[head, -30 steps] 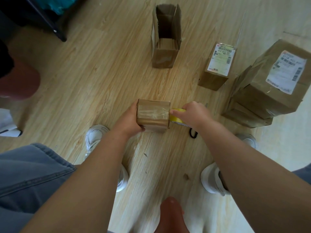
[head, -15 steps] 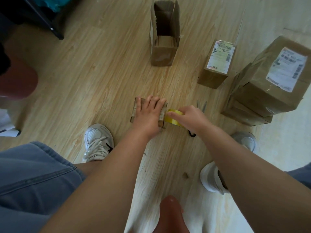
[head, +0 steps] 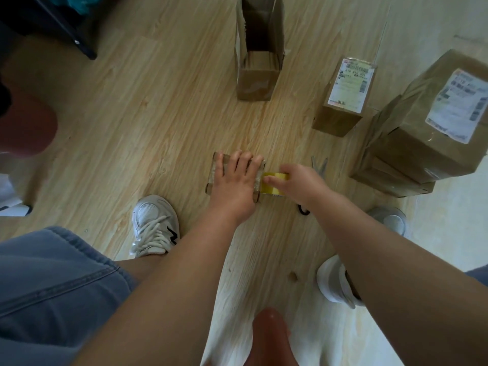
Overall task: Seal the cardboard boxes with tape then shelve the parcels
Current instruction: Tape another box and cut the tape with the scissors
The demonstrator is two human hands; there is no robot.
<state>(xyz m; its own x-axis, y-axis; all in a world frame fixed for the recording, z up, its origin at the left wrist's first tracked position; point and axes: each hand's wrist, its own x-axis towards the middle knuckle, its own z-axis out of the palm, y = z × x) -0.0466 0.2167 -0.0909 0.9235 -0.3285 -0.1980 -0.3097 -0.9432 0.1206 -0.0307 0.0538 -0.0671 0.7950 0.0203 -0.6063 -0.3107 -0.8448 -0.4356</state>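
A small cardboard box (head: pixel 258 186) sits on the wooden floor (head: pixel 148 122) between the person's feet, its surface glossy with clear tape. The left hand (head: pixel 235 180) lies flat on top of it, fingers (head: pixel 247 162) straight and slightly spread, pressing down and gripping nothing. Just beside the box's right edge, the right hand (head: pixel 298 183) has its fingers curled round a roll of yellow tape (head: pixel 274 184), which touches the side of the box. Behind that hand a pair of scissors (head: pixel 318 166) lies on the floor, with grey blades and a black handle showing near the wrist. Farther back stands a tall open cardboard box (head: pixel 257 75) with its flaps up. To its right is a small sealed parcel (head: pixel 340 120) bearing a white shipping label, and at the right edge a larger labelled parcel (head: pixel 412 143) rests on a flatter cardboard box (head: pixel 390 180). A white sneaker (head: pixel 154 223) is planted left of the forearms, and another (head: pixel 334 283) shows under the right arm.
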